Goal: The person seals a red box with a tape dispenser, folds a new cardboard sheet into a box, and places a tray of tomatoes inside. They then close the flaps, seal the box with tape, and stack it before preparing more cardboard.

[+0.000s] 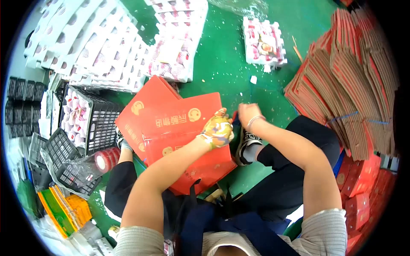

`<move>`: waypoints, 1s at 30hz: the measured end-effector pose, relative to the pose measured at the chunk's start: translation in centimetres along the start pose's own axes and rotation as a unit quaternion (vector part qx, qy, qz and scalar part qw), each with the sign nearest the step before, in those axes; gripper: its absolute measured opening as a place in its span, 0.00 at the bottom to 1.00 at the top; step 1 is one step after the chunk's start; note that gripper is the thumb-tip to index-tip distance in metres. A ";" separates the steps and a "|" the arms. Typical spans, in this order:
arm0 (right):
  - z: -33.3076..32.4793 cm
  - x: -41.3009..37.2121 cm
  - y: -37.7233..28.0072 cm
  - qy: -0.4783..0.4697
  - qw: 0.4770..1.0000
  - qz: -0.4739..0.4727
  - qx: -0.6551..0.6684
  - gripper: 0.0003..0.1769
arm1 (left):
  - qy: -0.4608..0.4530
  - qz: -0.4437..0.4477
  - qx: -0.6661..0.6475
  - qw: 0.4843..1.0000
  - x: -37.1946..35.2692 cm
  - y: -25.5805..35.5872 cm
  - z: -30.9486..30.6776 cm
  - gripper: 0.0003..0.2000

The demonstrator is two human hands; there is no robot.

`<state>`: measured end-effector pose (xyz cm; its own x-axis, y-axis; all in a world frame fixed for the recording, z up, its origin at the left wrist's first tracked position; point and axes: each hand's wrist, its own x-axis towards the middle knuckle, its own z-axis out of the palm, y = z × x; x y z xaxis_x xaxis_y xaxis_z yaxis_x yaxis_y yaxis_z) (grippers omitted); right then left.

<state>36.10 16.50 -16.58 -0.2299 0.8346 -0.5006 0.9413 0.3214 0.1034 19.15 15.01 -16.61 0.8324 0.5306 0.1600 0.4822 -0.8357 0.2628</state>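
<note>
Flattened red cardboard cartons [183, 141] with gold print lie across my lap and between my legs, overlapping one another. My left hand [218, 129], in a patterned glove, is closed at the right edge of the top carton. To its right, apart from the carton face, my bare right hand [249, 114] has its fingers curled closed. A small dark blue bit shows beside those fingers, too small to name. What the right hand grips is hidden.
Stacks of folded cardboard [341, 81] stand at right, above red boxes [356, 211]. White foam trays of wrapped fruit [175, 47] lie ahead, with one smaller tray [265, 42] on the green floor. At left are black crates [102, 123], a red tape roll [106, 161] and a yellow crate [64, 209].
</note>
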 end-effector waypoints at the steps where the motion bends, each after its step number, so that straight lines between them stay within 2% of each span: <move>1: -1.5 -0.5 2.1 0.016 0.998 0.054 -0.015 0.13 | -0.126 0.000 0.028 0.992 1.2 0.8 0.5 0.13; 2: -2.9 -0.9 4.0 0.020 0.991 0.129 0.042 0.17 | -0.250 -0.006 0.052 0.967 2.2 1.7 0.8 0.16; 3: -4.3 -1.0 6.1 0.050 0.972 0.168 0.159 0.22 | -0.359 -0.016 0.073 0.930 3.7 2.2 0.8 0.20; 4: -6.1 -1.2 7.5 0.071 0.943 0.217 0.241 0.24 | -0.486 -0.040 -0.062 0.871 5.6 2.9 -2.2 0.20; 5: -6.3 -0.7 8.8 0.123 0.924 0.242 0.270 0.23 | -0.532 -0.096 -0.305 0.784 6.4 2.9 -2.6 0.25; 6: -6.6 -0.7 9.8 0.148 0.879 0.241 0.384 0.21 | -0.514 -0.105 -0.312 0.793 6.1 2.4 -4.2 0.25; 7: -6.7 -0.9 10.1 0.164 0.819 0.236 0.496 0.19 | -0.333 -0.123 -0.431 0.829 4.6 2.0 -6.9 0.20; 8: -6.8 -1.1 9.7 0.166 0.824 0.226 0.492 0.19 | -0.141 -0.134 -0.526 0.828 2.3 1.3 -9.8 0.15; 9: -6.5 -1.5 8.9 0.140 0.699 0.202 0.671 0.18 | 0.052 -0.138 -0.597 0.788 -0.7 0.3 -11.7 0.11; 10: -6.3 -2.2 8.0 0.105 0.539 0.173 0.818 0.17 | 0.195 -0.129 -0.644 0.728 -3.8 -2.2 -12.7 0.11; 11: -6.6 -2.9 6.0 0.100 0.530 0.182 0.822 0.16 | 0.333 -0.116 -0.674 0.649 -7.6 -6.2 -13.6 0.12; 12: -7.0 -3.3 3.6 0.104 0.553 0.198 0.802 0.16 | 0.286 -0.121 -0.859 0.408 -13.9 -13.3 -12.0 0.15; 13: -7.6 -3.4 1.6 0.111 0.576 0.212 0.781 0.15 | 0.409 -0.290 -0.732 0.461 -17.2 -14.1 -13.9 0.17; 14: -8.3 -3.1 0.6 0.067 0.642 0.174 0.744 0.20 | 0.336 -0.407 -0.563 0.636 -21.1 -16.1 -13.8 0.19; 15: -10.0 -2.8 -1.3 0.090 0.712 0.136 0.684 0.26 | 0.236 -0.493 -0.350 0.761 -23.6 -18.3 -12.7 0.21; 16: -11.6 -2.0 -2.7 0.108 0.787 0.123 0.594 0.28 | 0.242 -0.494 -0.350 0.759 -24.3 -19.5 -11.4 0.21; 17: -13.4 -1.0 -4.0 0.127 0.852 0.109 0.496 0.30 | 0.244 -0.455 -0.393 0.761 -24.7 -20.8 -10.1 0.22; 18: -16.3 -0.7 -5.8 0.133 0.874 0.099 0.456 0.31 | 0.246 -0.412 -0.437 0.761 -25.0 -21.7 -9.3 0.22; 19: -18.8 -0.1 -7.0 0.138 0.896 0.091 0.412 0.32 | 0.253 -0.409 -0.442 0.757 -24.4 -21.7 -9.2 0.22; 21: -20.4 3.4 -7.5 0.095 0.916 0.091 0.378 0.34 | 0.180 -0.405 -0.424 0.790 -21.6 -20.7 -8.5 0.21; 22: -21.5 4.8 -7.7 0.075 0.930 0.064 0.354 0.35 | 0.215 -0.471 -0.300 0.801 -20.9 -19.4 -7.1 0.18; 23: -22.4 6.1 -7.8 0.049 0.943 0.037 0.327 0.36 | 0.225 -0.477 -0.312 0.790 -20.5 -17.0 -8.2 0.18; 25: -24.4 8.5 -9.0 0.052 0.967 -0.072 0.237 0.35 | 0.244 -0.593 -0.373 0.671 -21.0 -11.7 -13.7 0.17; 26: -25.6 9.6 -10.1 0.015 0.973 -0.093 0.213 0.34 | 0.314 -0.575 -0.214 0.725 -22.8 -10.8 -9.9 0.14; 27: -27.4 9.4 -12.1 -0.046 0.965 -0.109 0.233 0.33 | 0.427 -0.541 -0.276 0.670 -25.3 -10.3 -3.5 0.15; 29: -28.6 10.3 -15.9 -0.115 0.957 -0.174 0.202 0.31 | 0.519 -0.514 -0.523 0.439 -26.4 -3.4 -5.9 0.19; 30: -28.6 10.9 -17.8 -0.129 0.960 -0.190 0.158 0.30 | 0.544 -0.578 -0.354 0.495 -26.5 -1.2 -4.3 0.23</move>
<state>9.71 32.66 0.75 -0.5407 0.5329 -0.6509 0.8393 0.3940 -0.3747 -4.67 2.51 -17.08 -0.7132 0.6803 -0.1689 -0.0718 0.1687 0.9830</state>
